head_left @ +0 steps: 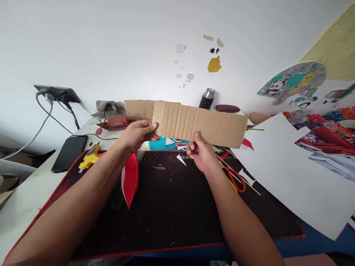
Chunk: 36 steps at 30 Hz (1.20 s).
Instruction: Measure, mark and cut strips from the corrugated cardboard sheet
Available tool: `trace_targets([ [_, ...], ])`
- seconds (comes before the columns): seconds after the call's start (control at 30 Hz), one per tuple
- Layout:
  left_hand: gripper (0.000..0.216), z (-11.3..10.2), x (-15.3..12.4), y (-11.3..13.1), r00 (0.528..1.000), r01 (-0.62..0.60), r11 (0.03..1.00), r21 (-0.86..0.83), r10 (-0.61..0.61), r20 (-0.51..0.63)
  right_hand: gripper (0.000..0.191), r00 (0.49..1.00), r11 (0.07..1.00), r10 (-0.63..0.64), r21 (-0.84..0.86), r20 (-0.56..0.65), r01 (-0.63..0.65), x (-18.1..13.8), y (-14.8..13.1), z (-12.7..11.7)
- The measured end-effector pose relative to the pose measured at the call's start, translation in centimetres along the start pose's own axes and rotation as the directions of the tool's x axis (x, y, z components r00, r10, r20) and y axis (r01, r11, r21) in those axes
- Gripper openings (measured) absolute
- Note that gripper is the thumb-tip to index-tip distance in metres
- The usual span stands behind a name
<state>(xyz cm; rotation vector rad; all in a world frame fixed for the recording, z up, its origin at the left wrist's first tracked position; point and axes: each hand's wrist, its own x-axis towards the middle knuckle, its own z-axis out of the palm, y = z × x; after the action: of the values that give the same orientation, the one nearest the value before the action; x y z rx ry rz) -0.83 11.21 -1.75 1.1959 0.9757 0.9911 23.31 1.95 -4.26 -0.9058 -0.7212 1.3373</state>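
Note:
A long strip of corrugated cardboard (216, 123) is held up above the back of the black mat (166, 207). My left hand (140, 133) pinches its left end, thumb on the near face. At the lower edge, right of the strip's middle, my right hand (202, 150) grips it with the thumb in front; the fingers behind are hidden. Below my left wrist lies a red pointed paper piece (130, 181). Scissors with orange-red handles (238, 181) rest to the right of my right forearm, beside thin wooden sticks (253, 190).
To the left are a yellow glue gun (90, 157) and a black phone (70, 153). Against the wall stand another cardboard piece (138, 109), a black thermos (207, 99) and a small reddish model boat (115, 123). Large white paper (288, 170) covers the right side. Cables (52, 118) hang from a wall socket.

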Motion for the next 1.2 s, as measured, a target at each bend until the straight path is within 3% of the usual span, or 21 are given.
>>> trace_targets([
  [0.2, 0.046, 0.1, -0.5, 0.4, 0.997, -0.05, 0.995, 0.088, 0.046, 0.055, 0.063, 0.999, 1.0, 0.016, -0.012, 0.035, -0.016, -0.1, 0.2, 0.1],
  [0.43, 0.052, 0.5, -1.2, 0.8, 0.976, -0.023, 0.966, 0.259, -0.035, 0.215, 0.061, 0.994, 0.998, 0.046, -0.055, 0.101, -0.041, -0.2, 0.6, 0.1],
  [0.67, 0.055, 1.0, -1.6, 1.2, 0.98, -0.056, 0.94, 0.335, -0.013, 0.198, 0.063, 0.995, 0.998, 0.044, -0.045, 0.089, -0.04, -0.2, 0.5, 0.2],
  [1.0, 0.041, -1.3, -2.2, 3.6, 0.991, -0.123, 0.888, 0.443, 0.09, 0.094, 0.063, 0.987, 0.991, 0.062, -0.129, 0.15, -0.042, -0.4, 1.0, 0.1],
  [1.2, 0.049, -1.1, -2.2, 2.6, 0.986, -0.075, 0.89, 0.45, -0.001, 0.166, 0.066, 0.994, 0.988, 0.055, -0.15, 0.094, -0.04, -0.5, 1.8, 0.5],
])
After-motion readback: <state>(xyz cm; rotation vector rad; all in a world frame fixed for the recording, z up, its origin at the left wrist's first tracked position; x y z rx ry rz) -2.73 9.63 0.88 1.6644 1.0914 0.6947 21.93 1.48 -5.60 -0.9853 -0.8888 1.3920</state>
